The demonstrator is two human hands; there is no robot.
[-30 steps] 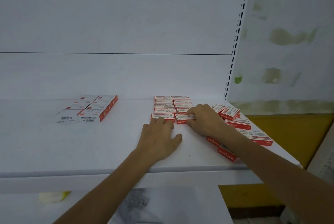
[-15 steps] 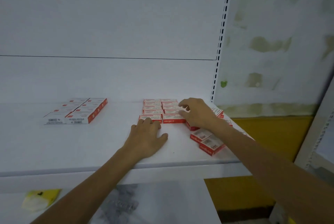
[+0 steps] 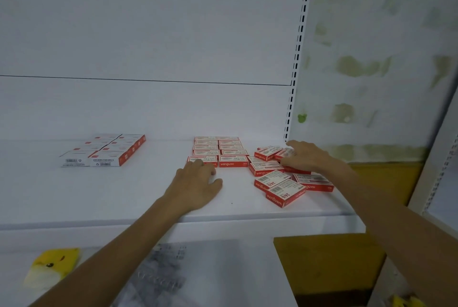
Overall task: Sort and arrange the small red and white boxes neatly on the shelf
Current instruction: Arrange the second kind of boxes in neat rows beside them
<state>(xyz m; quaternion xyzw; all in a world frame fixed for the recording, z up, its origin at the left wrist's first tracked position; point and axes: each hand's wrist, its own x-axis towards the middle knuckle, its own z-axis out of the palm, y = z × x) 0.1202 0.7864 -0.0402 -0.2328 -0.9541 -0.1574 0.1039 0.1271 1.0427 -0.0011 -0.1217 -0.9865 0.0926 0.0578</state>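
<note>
Pressing left hand [image 3: 195, 185] flat, nothing held, against neat grid [image 3: 220, 150]; reaching right hand [image 3: 309, 158] over loose pile [image 3: 280, 187], cannot tell if grasping. Probably past halfway; pile unsorted.

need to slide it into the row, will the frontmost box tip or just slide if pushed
The front box lies flat and low, so it probably slides rather than tips. Its crisp edges suggest stiff card. On the smooth shelf it may spin.

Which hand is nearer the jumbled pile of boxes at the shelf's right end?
Right. The right hand touches the jumbled pile; the left hand lies apart, left of it.
</note>
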